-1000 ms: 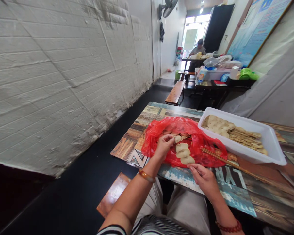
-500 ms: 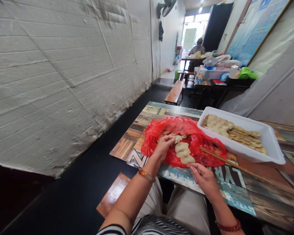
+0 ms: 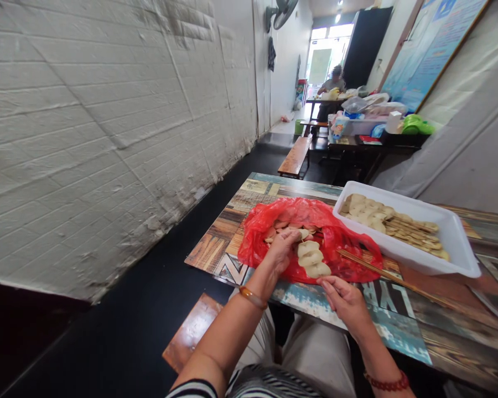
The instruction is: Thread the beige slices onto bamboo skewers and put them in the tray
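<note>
Head view: one row of pale slices (image 3: 310, 258), held over a red bag (image 3: 255, 235); long axis ran from right hand (image 3: 345, 298), whose grip pinched the near end, toward left hand (image 3: 283, 250), whose grip pinched a single slice (image 3: 304, 234) just beyond.

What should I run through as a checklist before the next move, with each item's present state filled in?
1. Left hand pinching a slice beyond the row's far end: ok.
2. Right hand pinching at the near end of the row: ok.
3. Row threaded right through: cannot tell, too small to see.
4. Bag open, with loose slices showing: ok.
5. Sticks clear of the bag: not ok, their far ends lie over it.
6. Tray upright on the table: ok.
</note>
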`<action>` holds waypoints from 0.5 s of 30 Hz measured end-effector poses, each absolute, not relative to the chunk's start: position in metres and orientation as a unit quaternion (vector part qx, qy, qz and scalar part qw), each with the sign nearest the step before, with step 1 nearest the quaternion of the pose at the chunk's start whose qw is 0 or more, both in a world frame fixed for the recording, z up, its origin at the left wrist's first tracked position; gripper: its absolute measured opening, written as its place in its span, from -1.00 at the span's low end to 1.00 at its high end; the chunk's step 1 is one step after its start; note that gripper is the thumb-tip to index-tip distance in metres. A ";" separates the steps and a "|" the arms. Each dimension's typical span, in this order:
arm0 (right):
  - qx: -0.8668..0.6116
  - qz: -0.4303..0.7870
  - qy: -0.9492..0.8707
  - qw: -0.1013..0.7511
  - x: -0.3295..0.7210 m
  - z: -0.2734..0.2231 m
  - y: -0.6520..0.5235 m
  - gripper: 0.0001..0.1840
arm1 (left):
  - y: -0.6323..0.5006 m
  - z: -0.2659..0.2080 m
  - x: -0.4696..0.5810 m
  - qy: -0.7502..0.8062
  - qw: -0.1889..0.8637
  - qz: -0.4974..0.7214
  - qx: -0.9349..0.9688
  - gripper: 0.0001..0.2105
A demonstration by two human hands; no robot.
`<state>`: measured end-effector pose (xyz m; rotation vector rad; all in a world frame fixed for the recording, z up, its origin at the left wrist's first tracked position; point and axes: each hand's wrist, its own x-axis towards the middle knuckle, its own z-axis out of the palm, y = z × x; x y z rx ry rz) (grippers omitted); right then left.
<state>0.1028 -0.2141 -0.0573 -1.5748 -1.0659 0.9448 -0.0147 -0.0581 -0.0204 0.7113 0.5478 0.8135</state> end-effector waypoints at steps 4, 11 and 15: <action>-0.649 0.373 -0.452 0.486 0.105 -0.062 -0.213 -0.50 | -0.059 -0.021 -0.012 0.269 0.822 0.387 0.320 -0.63; -0.644 0.362 -0.461 0.491 0.105 -0.066 -0.213 -0.53 | -0.063 -0.023 -0.010 0.285 0.803 0.392 0.347 -0.64; -0.646 0.359 -0.463 0.490 0.105 -0.066 -0.213 -0.54 | -0.063 -0.025 -0.010 0.293 0.799 0.386 0.355 -0.61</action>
